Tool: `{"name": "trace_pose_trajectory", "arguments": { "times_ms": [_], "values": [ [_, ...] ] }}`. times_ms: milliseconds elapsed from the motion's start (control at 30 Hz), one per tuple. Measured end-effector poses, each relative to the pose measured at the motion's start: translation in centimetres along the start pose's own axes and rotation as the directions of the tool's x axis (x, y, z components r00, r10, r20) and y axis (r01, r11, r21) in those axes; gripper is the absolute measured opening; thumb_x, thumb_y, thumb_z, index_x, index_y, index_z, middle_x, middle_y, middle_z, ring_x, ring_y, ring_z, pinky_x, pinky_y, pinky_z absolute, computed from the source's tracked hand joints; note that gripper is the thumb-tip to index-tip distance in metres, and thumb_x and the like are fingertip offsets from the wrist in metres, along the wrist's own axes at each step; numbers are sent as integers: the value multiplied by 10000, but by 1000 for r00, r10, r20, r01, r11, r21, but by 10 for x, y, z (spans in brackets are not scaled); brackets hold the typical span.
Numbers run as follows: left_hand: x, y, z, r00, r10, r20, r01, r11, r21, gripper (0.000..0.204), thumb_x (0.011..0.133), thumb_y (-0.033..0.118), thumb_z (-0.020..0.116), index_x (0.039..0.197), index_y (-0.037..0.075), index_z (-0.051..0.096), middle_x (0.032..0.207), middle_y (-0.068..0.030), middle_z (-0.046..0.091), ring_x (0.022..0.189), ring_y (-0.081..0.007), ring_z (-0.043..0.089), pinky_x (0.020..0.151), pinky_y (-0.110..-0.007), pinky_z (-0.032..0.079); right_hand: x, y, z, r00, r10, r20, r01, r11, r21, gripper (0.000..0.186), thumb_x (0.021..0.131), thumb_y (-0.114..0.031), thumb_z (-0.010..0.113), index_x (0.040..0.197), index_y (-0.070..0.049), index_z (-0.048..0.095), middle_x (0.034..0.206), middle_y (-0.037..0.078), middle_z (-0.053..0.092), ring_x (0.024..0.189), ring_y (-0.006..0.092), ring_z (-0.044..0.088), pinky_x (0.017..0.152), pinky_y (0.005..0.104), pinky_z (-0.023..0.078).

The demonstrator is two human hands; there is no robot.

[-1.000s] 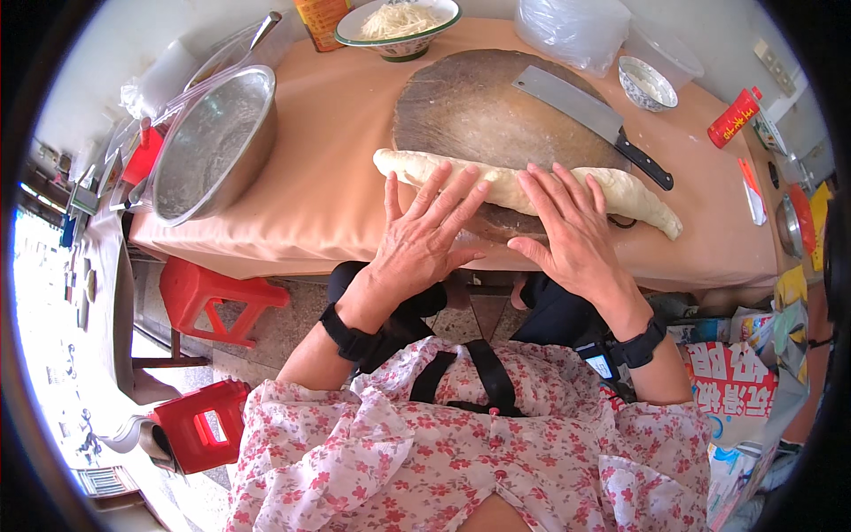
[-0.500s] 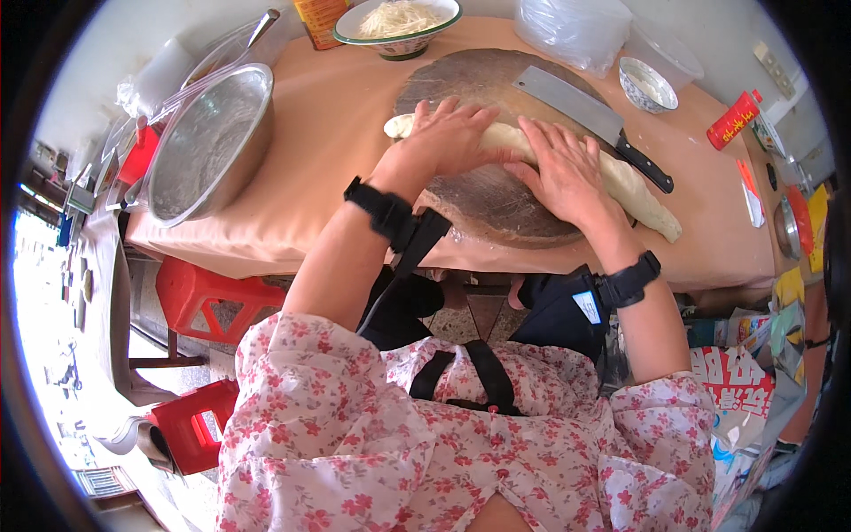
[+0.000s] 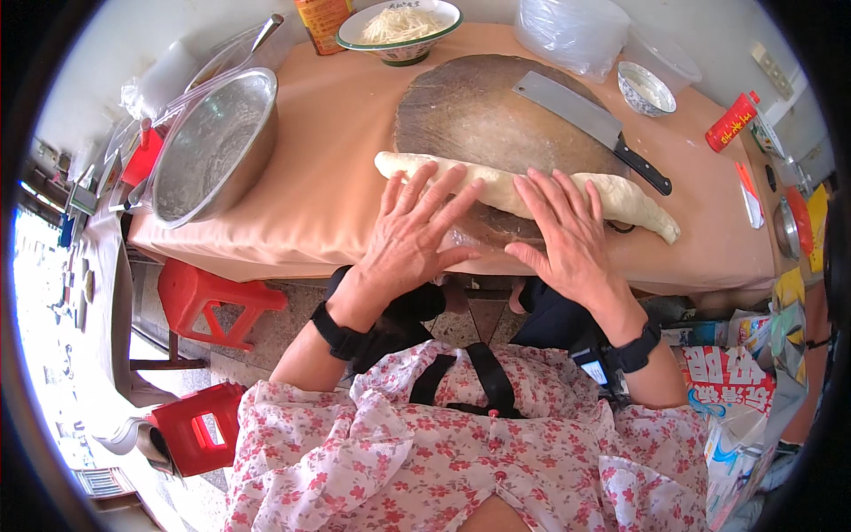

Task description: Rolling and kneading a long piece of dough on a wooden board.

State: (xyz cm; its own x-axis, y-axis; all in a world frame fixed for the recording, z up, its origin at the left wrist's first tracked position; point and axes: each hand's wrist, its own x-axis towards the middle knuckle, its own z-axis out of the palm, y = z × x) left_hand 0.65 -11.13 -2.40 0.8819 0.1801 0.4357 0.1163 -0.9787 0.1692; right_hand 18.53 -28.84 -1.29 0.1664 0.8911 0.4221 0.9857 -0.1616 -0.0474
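The scene is being filled for the most part by a worktop [image 3: 337, 133] covered with a tan cloth, which is running from the far left to the right edge. Beneath it a tiled floor [image 3: 266, 337] is being shown, where two red plastic stools [image 3: 208, 301] are standing at the near left, one under the worktop's edge and one nearer still. A pale wall is closing off the far side.

A round wooden chopping board [image 3: 470, 115] is being carried near the middle of the worktop, its near rim reaching the worktop's edge. A large metal bowl [image 3: 213, 146] is being kept at the left, well apart from the board. A long roll of dough [image 3: 620, 199] is lying across the near part of the board, its right end passing over the rim onto the cloth.

The left hand [image 3: 412, 235] and the right hand [image 3: 567, 235] are being held flat and spread open, fingers fanned, with nothing gripped; their fingertips are being laid on the dough.

A cleaver [image 3: 589, 124] with a black handle is lying on the far right of the board. A green-rimmed bowl of white shreds [image 3: 399, 27] is standing at the far edge, a small patterned bowl [image 3: 645, 87] to the right, and a red bottle [image 3: 734, 122] further right.
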Motion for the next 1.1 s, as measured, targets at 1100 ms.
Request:
{"name": "trace_pose_trajectory", "arguments": {
  "times_ms": [1100],
  "values": [
    [-5,-3,-1,957,-289,-16,288,945,153,795,840,556,649,1512,254,347,1567,-134,248,1455,-394,183,1118,-675,113,0,21,-9,1000,-9,-19,8,999,-48,682,886,-506,600,1457,-174,432,1459,96,461,1361,332,395,1123,571,240]
  ]
}}
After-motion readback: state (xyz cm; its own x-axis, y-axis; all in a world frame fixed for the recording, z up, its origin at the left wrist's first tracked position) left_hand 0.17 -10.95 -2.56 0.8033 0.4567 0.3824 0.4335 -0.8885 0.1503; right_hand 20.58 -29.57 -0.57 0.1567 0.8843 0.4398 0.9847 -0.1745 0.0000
